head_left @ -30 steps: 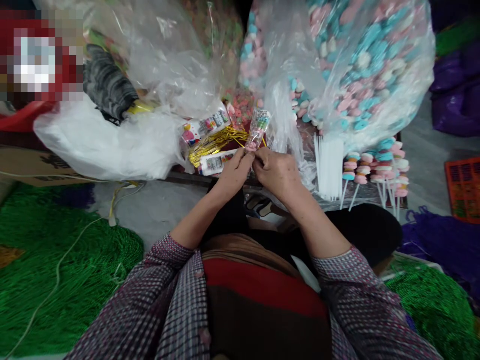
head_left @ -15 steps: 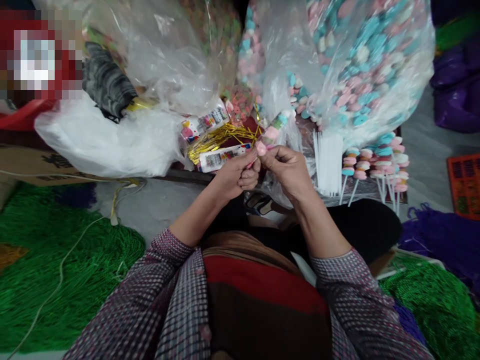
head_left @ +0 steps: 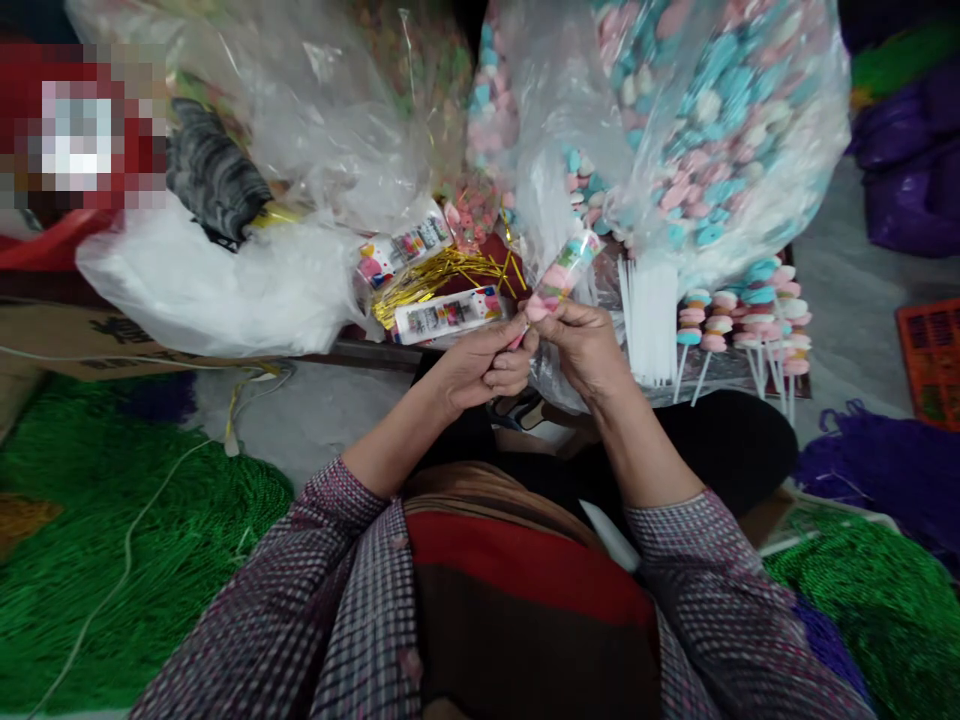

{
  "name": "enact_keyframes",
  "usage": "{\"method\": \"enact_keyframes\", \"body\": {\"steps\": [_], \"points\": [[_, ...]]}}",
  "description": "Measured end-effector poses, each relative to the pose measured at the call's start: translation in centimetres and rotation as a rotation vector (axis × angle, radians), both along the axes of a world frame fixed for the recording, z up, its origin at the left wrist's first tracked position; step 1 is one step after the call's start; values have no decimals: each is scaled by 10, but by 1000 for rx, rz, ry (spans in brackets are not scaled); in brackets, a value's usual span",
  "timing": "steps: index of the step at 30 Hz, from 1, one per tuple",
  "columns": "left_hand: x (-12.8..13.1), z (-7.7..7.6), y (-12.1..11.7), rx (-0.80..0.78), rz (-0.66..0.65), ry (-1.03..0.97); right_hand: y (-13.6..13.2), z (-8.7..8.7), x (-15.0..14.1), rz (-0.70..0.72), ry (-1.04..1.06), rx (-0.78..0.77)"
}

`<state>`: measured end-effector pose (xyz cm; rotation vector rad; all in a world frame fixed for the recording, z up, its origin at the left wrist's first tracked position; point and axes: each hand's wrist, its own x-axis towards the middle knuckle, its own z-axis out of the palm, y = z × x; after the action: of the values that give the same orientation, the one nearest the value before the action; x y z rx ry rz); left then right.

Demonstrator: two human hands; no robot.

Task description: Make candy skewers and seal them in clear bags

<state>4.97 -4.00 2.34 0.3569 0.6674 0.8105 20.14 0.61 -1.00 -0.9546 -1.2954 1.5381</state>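
Note:
A marshmallow skewer (head_left: pixel 564 272) in a clear wrapper, pink with green and blue, tilts up to the right between my hands. My left hand (head_left: pixel 491 366) is closed around its lower end, where a bit of pink shows by the thumb. With thumb and fingers, my right hand (head_left: pixel 589 345) pinches the wrapper near its base. Just left of the skewer lie gold twist ties (head_left: pixel 420 285) and a printed wrapper (head_left: pixel 448 315). A stack of white sticks (head_left: pixel 649 325) stands right of my right hand. Whether a tie is in my fingers is hidden.
Several unwrapped marshmallow skewers (head_left: pixel 765 310) lie at the table's right end. Large clear bags of marshmallows (head_left: pixel 720 150) fill the back. A white plastic bag (head_left: pixel 217 290) sits on the left. Green strands (head_left: pixel 150 540) and a cable cover the floor at left; an orange crate (head_left: pixel 930 360) is at right.
The wrapped skewer has shifted slightly right and leans over more, showing more of its length. Both hands have moved a little right and down, still on it.

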Motion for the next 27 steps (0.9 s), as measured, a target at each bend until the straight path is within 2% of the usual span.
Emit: {"method": "enact_keyframes", "body": {"steps": [4, 8, 12, 15, 17, 23, 27], "points": [[5, -1, 5, 120, 187, 189, 0, 2, -11, -143, -106, 146], [9, -12, 13, 231, 366, 455, 3, 3, -15, -227, -269, 370], [6, -21, 18, 464, 424, 911, 3, 2, -13, -230, -362, 523], [3, -21, 16, 634, 405, 1217, 3, 1, -10, -240, -399, 576], [3, -18, 15, 663, 381, 1252, 3, 0, -8, -237, -390, 565], [10, -13, 10, 650, 381, 1145, -1, 7, -10, -223, -449, 474], [11, -12, 8, 583, 352, 1030, -4, 16, -11, -246, -524, 521]]}}
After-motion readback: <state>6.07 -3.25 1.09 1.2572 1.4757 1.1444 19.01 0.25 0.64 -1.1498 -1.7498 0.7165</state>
